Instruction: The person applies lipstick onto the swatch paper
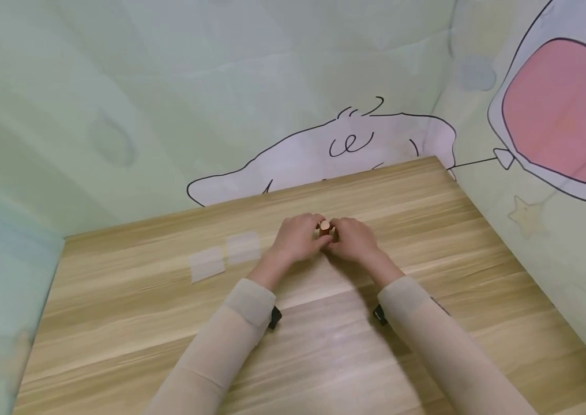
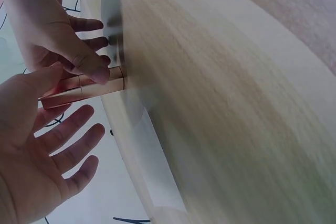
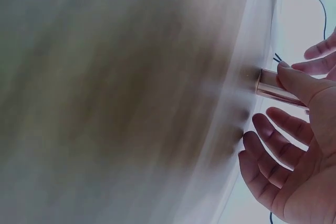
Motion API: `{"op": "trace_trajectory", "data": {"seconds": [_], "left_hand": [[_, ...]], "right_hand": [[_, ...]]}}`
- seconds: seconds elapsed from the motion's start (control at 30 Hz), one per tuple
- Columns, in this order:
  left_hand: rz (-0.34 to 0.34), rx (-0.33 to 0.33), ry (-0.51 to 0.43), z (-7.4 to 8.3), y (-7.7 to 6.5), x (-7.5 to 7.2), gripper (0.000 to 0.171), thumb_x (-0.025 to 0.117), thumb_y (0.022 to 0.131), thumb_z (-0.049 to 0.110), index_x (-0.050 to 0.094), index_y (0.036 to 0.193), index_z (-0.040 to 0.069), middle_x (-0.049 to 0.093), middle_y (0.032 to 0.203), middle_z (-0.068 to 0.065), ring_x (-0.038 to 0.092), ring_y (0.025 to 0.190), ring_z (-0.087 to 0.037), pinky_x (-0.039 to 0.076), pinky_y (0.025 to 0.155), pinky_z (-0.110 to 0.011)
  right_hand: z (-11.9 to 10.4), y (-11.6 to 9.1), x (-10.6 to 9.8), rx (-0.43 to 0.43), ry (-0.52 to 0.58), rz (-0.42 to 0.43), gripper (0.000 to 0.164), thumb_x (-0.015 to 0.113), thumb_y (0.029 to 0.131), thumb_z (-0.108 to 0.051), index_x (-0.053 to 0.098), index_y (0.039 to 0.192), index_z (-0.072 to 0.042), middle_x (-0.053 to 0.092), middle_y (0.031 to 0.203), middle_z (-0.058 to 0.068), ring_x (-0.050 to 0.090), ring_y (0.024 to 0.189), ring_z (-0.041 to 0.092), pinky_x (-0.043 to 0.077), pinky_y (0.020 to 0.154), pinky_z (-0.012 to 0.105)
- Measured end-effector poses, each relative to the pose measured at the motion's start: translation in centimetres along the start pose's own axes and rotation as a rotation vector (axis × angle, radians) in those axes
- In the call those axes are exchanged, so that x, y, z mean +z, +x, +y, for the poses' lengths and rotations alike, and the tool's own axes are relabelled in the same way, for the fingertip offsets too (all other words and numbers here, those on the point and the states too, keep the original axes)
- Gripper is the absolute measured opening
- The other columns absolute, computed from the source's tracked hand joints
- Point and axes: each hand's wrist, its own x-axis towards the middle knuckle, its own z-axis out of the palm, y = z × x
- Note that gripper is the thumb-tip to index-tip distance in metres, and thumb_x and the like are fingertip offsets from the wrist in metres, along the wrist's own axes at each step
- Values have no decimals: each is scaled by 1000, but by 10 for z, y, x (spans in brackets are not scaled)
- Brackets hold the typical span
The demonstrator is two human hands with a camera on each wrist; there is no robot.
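A shiny rose-gold lipstick tube [image 1: 325,226] stands upright on the wooden table, between both hands. My left hand [image 1: 300,237] pinches its upper part with thumb and index finger, the other fingers spread apart in the left wrist view. Lower on the same tube [image 2: 97,90], my right hand [image 1: 353,239] pinches with the thumb in front. In the right wrist view, the tube's base [image 3: 266,83] is right at the tabletop, and the remaining right fingers are loosely bent beside it.
Two pale translucent squares [image 1: 207,264] lie side by side on the table [image 1: 314,357], left of the hands. Behind the table hangs a cartoon-printed backdrop [image 1: 168,104], which continues along the right side.
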Motion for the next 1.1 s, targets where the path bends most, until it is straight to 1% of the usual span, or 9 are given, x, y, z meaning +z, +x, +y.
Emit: {"op": "trace_trajectory", "data": {"seconds": [0.2,0.3,0.43,0.53,0.6,0.8,0.97,1.1], "left_hand": [[34,6,-22,1,3,2,27,66,99,39,69,108,13,68,98,-1,60,88,-18,49,84,-40],[54,17,-35,1,3,2,23,67,98,36,68,101,13,67,94,-1,60,86,-18,49,82,-40],[68,28,-49,1,4,2,19,69,98,32,65,90,15,64,90,0,58,83,-18,48,79,-39],[66,28,-54,2,4,2,19,70,97,31,64,86,16,63,88,0,57,82,-18,48,77,-39],[63,26,-55,2,4,2,19,70,97,30,64,87,15,63,88,0,57,82,-18,48,77,-38],[64,17,-79,3,1,1,14,70,97,26,69,93,13,66,92,-1,58,84,-18,49,79,-36],[61,17,-86,5,-2,-1,14,70,97,26,68,91,13,66,91,-1,58,83,-18,49,79,-36],[63,19,-89,6,-3,-3,14,70,97,26,67,90,15,65,92,-1,57,84,-18,48,78,-35]], "right_hand": [[1,3,2,-23,28,4,23,77,87,-29,67,96,-10,67,87,4,61,84,25,51,74,43],[1,3,2,-39,41,6,22,77,89,-29,68,94,-10,66,86,4,61,83,25,50,74,42],[2,3,1,-49,59,7,22,77,90,-30,71,97,-10,66,83,4,60,81,24,50,72,41],[3,2,0,-53,69,6,24,78,89,-30,72,99,-9,65,81,4,59,78,23,49,70,41],[3,2,0,-55,70,9,23,78,89,-30,72,99,-9,65,80,3,58,77,22,49,69,40],[2,1,1,-70,68,14,21,79,89,-27,72,97,-9,64,79,3,57,73,21,48,66,38],[1,-2,0,-64,73,7,23,79,89,-30,71,95,-9,63,79,3,58,73,21,48,66,38],[2,-3,-1,-74,76,23,22,79,89,-30,69,91,-10,63,78,2,57,73,21,47,66,38]]}}
